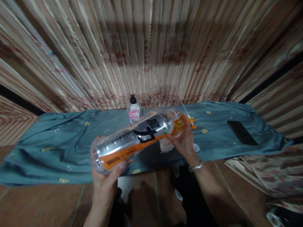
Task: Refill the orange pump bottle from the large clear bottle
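worktop under a teal printed cloth, small items spread over its middle and right
the creased cloth (71,142) hangs unevenly at the front edge of the worktop (220,142), patterned with yellow motifs and little pale rectangles. near the back edge, a clear bottle (134,110) with a black cap and pink label stands upright. right of it lies an orange-and-white piece (193,126) with a thin pale tube; nearer the front, a small white disc (196,147). a dark phone (241,133) lies flat, well apart at the right.

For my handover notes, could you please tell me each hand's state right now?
Left hand: holding the large bottle near its base.
Right hand: holding the small amber container.
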A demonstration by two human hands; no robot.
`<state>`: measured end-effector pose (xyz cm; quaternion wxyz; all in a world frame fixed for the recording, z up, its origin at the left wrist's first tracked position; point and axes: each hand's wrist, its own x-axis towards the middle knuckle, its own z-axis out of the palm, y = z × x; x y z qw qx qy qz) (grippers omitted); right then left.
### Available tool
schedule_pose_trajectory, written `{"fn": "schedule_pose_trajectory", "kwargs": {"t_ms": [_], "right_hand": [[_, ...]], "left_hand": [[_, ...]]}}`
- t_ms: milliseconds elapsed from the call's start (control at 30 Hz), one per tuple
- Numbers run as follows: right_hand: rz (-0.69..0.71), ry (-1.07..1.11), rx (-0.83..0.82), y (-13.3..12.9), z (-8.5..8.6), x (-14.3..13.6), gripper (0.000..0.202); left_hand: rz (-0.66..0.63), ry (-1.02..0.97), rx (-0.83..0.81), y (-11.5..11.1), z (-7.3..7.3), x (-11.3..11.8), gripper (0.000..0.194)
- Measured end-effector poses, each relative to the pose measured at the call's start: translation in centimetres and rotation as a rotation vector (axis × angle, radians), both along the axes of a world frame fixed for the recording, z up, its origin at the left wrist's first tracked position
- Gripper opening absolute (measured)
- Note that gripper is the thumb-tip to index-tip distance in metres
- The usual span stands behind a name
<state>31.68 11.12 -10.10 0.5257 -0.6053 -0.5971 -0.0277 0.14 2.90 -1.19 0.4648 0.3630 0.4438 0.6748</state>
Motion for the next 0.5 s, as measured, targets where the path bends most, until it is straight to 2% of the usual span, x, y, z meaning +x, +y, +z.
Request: {"fn": "schedule_pose_trajectory", "kwargs": {"t_ms": [300, 500], "right_hand": [[0.006, 0.011, -0.014, -0.14, 0.19, 0.02, 0.122], [0.027, 0.036, -0.017, -0.08, -0.02, 0.26, 0.123]], "left_hand": [[0.0, -0.024, -0.013, 0.03, -0.09, -0.2, 0.106], [0.006, -0.018, -0.045, -0.21, 0.45, 0.19, 0.105]]}}
